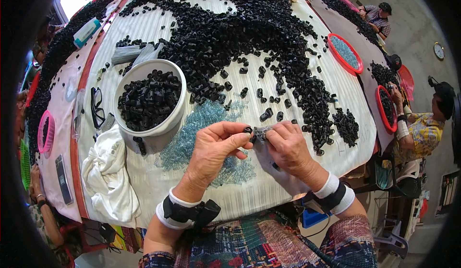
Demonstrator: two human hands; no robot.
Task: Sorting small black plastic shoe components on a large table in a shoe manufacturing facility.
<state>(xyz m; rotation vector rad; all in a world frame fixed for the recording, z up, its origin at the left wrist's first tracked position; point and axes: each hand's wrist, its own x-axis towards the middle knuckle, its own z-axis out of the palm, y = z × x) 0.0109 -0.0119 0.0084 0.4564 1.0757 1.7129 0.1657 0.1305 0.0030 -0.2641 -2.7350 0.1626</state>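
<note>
My left hand (217,149) pinches a small black plastic part (249,132) between thumb and fingertips, over the near middle of the table. Close beside it, my right hand (290,148) is closed on a small greyish see-through piece (261,132), whose kind I cannot make out. The two pieces meet or nearly meet between my fingertips. Under and left of my hands spreads a heap of tiny pale-blue translucent pieces (192,136). A white bowl (180,105) full of black plastic parts stands left of that heap. Loose black parts (266,114) lie just beyond my fingers.
A large pile of black parts (240,32) covers the table's far side. At the left lie a white cloth (108,172), eyeglasses (97,108) and a phone (63,179). A red basket (356,70) holds pale-blue pieces. Another person (422,128) works at the right.
</note>
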